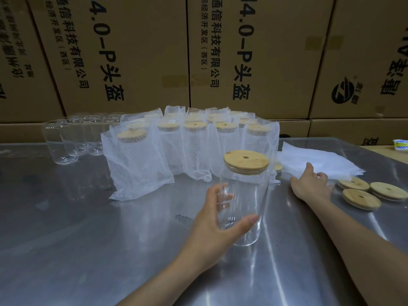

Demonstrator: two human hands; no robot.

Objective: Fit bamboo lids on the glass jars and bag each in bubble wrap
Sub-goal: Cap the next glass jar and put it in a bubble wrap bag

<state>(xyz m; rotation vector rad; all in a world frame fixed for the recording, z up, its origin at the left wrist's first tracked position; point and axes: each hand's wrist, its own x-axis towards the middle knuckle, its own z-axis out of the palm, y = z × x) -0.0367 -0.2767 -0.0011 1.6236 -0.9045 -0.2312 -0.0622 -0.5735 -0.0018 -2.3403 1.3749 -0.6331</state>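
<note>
My left hand (212,226) grips a clear glass jar (245,202) around its lower half, upright, at the table's centre. A round bamboo lid (246,161) with a small hole sits on the jar's mouth. My right hand (311,184) reaches to the right, fingers spread, touching the edge of a pile of flat bubble wrap bags (313,161). Three loose bamboo lids (373,192) lie just right of that hand. Behind the jar stand several lidded jars in bubble wrap bags (189,142).
Several bare glass jars (72,135) stand at the back left of the steel table (110,239). Stacked cardboard boxes (198,51) wall off the far side. A small roll of tape (400,145) lies at the far right.
</note>
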